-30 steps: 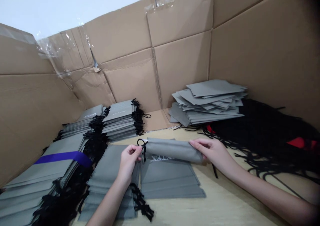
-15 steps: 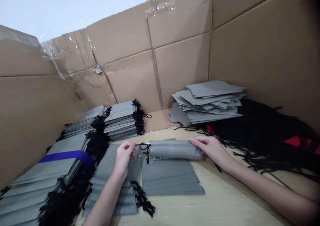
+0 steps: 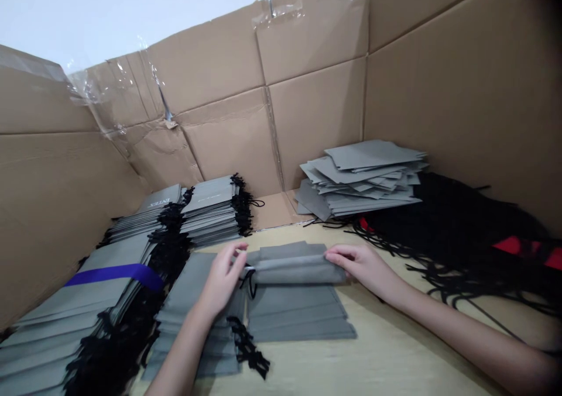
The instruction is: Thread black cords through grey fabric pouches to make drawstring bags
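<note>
A grey drawstring pouch [image 3: 295,269] lies folded over on a small pile of flat grey pouches [image 3: 298,317] on the wooden table. My left hand [image 3: 223,279] pinches its left end, where the black cord [image 3: 251,283] comes out. My right hand [image 3: 362,265] grips the pouch's right end with closed fingers. Directly left of the pile lies another stack of grey pouches [image 3: 188,302] with black cords [image 3: 250,352] trailing at its near end.
Cardboard walls [image 3: 307,109] enclose the table on three sides. Stacks of corded grey pouches [image 3: 215,209] sit at the back left, one bundle with a purple band [image 3: 112,274]. Loose grey sheets [image 3: 364,176] are piled at the back right beside a heap of black cords [image 3: 465,238].
The pouch has come down from slightly raised onto the pile, hiding its printed lettering. My left hand moved right, closing in on the pouch's corded end.
</note>
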`<state>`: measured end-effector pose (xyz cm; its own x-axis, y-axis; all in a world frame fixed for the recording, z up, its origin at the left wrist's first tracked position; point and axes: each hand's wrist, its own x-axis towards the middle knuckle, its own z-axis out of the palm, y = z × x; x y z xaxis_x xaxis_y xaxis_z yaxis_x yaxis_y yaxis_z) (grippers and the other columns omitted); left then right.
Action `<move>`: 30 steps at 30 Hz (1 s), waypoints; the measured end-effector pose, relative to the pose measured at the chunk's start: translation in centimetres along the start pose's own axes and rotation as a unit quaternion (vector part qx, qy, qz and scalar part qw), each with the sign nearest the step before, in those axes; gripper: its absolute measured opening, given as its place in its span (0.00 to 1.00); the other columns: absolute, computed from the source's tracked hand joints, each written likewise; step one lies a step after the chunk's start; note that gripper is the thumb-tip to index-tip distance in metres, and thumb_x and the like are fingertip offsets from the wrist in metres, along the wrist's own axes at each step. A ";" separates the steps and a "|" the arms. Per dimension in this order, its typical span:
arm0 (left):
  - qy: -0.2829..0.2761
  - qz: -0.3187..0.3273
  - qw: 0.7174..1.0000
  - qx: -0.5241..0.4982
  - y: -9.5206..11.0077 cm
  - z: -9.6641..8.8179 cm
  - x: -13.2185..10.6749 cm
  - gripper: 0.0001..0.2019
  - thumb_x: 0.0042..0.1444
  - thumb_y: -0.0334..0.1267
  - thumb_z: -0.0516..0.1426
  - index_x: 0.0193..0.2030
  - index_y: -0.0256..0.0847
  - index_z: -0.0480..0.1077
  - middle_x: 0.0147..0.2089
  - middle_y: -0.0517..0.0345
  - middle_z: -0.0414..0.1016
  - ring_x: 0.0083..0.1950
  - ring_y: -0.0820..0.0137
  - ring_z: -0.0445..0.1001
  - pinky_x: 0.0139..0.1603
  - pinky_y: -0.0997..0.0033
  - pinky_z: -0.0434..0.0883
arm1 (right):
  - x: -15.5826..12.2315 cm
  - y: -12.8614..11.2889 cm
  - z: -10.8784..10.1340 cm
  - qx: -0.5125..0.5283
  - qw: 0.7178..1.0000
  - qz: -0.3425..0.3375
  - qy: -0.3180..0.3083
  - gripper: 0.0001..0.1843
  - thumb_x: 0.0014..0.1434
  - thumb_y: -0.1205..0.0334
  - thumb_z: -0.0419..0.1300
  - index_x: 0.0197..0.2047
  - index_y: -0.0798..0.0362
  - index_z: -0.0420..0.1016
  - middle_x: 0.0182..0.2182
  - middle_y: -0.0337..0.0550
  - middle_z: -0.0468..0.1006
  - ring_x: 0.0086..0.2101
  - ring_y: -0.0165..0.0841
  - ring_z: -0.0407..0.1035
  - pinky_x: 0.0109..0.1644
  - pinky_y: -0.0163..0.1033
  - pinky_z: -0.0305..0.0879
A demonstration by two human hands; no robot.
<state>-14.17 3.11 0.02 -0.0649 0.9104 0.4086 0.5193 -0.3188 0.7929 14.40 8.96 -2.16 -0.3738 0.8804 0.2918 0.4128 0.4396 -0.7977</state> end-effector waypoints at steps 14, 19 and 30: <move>-0.211 0.038 0.940 0.267 0.9 1.3 -1.6 0.14 0.59 0.49 0.46 0.28 0.45 0.61 0.20 0.64 0.59 0.23 0.71 0.61 0.25 0.76 0.48 | 0.5 1.1 -1.9 -0.182 0.963 -0.196 -0.011 0.13 0.61 0.57 0.51 0.43 0.49 0.75 0.36 0.42 0.78 0.38 0.35 0.71 0.43 0.38 0.64; -0.220 0.031 0.939 0.263 0.9 1.6 -1.6 0.14 0.60 0.48 0.45 0.27 0.44 0.58 0.20 0.65 0.57 0.24 0.71 0.60 0.25 0.76 0.48 | 1.0 1.7 -2.8 -0.255 0.938 -0.233 0.021 0.15 0.62 0.58 0.48 0.34 0.50 0.75 0.32 0.41 0.78 0.36 0.35 0.70 0.42 0.38 0.63; -0.211 0.056 0.930 0.296 0.5 2.1 -1.7 0.14 0.62 0.46 0.43 0.27 0.45 0.55 0.21 0.66 0.54 0.23 0.71 0.60 0.26 0.75 0.48 | 1.4 2.2 -4.9 -0.297 0.930 -0.206 0.059 0.13 0.58 0.65 0.47 0.27 0.51 0.70 0.27 0.40 0.76 0.29 0.32 0.69 0.33 0.34 0.59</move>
<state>-12.02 1.89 -1.19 0.2943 0.9421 0.1606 0.8888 -0.3316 0.3164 18.91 12.02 -0.91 -0.5237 0.6128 0.5918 0.6539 0.7344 -0.1819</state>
